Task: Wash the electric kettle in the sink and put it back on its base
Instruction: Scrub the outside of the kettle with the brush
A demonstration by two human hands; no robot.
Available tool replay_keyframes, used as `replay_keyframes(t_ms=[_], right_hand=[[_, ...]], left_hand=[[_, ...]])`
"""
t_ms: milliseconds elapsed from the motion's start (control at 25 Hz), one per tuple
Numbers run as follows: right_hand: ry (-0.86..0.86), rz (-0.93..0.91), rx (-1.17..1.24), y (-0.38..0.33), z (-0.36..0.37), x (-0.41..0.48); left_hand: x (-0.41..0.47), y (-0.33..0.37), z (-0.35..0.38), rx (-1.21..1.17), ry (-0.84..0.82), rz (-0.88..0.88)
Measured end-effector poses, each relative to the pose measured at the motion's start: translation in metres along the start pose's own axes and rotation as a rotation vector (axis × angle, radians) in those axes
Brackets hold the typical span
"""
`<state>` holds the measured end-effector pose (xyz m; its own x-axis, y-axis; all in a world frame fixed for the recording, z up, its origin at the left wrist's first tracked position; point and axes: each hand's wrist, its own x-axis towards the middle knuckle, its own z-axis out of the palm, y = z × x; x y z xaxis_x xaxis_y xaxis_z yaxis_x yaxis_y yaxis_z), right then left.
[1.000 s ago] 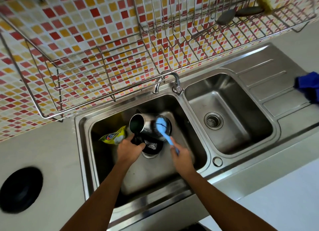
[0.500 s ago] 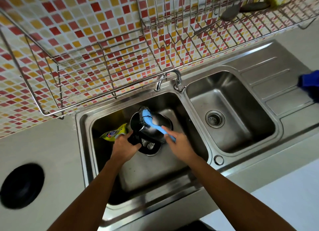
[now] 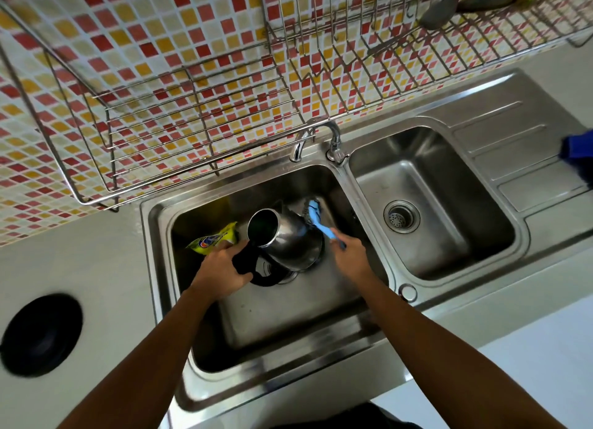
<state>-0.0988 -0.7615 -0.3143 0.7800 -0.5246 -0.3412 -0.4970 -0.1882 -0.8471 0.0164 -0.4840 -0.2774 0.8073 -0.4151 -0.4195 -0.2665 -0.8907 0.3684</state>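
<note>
A steel electric kettle (image 3: 285, 239) with a black handle lies tilted in the left basin of the double sink (image 3: 154, 236), its open mouth facing up and left. My left hand (image 3: 224, 268) grips the black handle. My right hand (image 3: 349, 255) holds a blue dish brush (image 3: 317, 220), whose head rests against the kettle's far right side. The round black kettle base (image 3: 41, 334) sits on the counter at the far left.
A yellow detergent pouch (image 3: 211, 241) lies in the left basin beside the kettle. The tap (image 3: 321, 139) stands behind the divider. Wire dish racks (image 3: 192, 107) hang over the tiled wall. A blue cloth (image 3: 577, 152) lies on the drainboard at right.
The brush has moved from the kettle's mouth over to its right side. The kettle has turned slightly in my left hand.
</note>
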Motion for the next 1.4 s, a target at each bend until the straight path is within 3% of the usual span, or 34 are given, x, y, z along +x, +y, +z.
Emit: replay_keyframes(t_ms=[80, 240, 440, 560, 640, 800, 880, 1040, 1200, 1400], right_hand=[[0.001, 0.036, 0.005, 0.002, -0.002, 0.003], [-0.153, -0.109, 0.130, -0.005, 0.012, -0.008], [0.022, 0.103, -0.023, 0.011, 0.013, 0.011], [-0.118, -0.179, 0.086, -0.015, 0.021, 0.000], [-0.195, -0.222, 0.116, -0.019, 0.030, -0.010], [0.056, 0.098, 0.055, 0.017, 0.022, 0.010], [0.046, 0.110, 0.054, 0.019, 0.017, 0.012], [-0.091, -0.058, 0.132, 0.005, 0.020, 0.004], [0.031, 0.193, -0.100, 0.026, 0.013, 0.018], [-0.066, 0.259, -0.415, 0.037, 0.015, 0.009]], left_hand=[[0.001, 0.000, 0.004, 0.051, -0.019, 0.044], [-0.003, -0.008, 0.006, -0.049, 0.022, 0.032], [-0.009, -0.019, 0.003, -0.051, 0.012, 0.074], [-0.003, -0.021, 0.006, -0.106, 0.040, 0.044], [-0.002, -0.027, 0.005, -0.156, 0.038, 0.016], [-0.012, -0.027, 0.003, -0.103, 0.012, 0.040], [-0.009, -0.020, 0.006, -0.056, 0.006, 0.061], [-0.002, -0.015, 0.007, -0.031, 0.024, 0.088], [-0.001, -0.009, 0.007, 0.027, 0.012, 0.141], [0.001, 0.019, 0.004, 0.073, 0.043, 0.162]])
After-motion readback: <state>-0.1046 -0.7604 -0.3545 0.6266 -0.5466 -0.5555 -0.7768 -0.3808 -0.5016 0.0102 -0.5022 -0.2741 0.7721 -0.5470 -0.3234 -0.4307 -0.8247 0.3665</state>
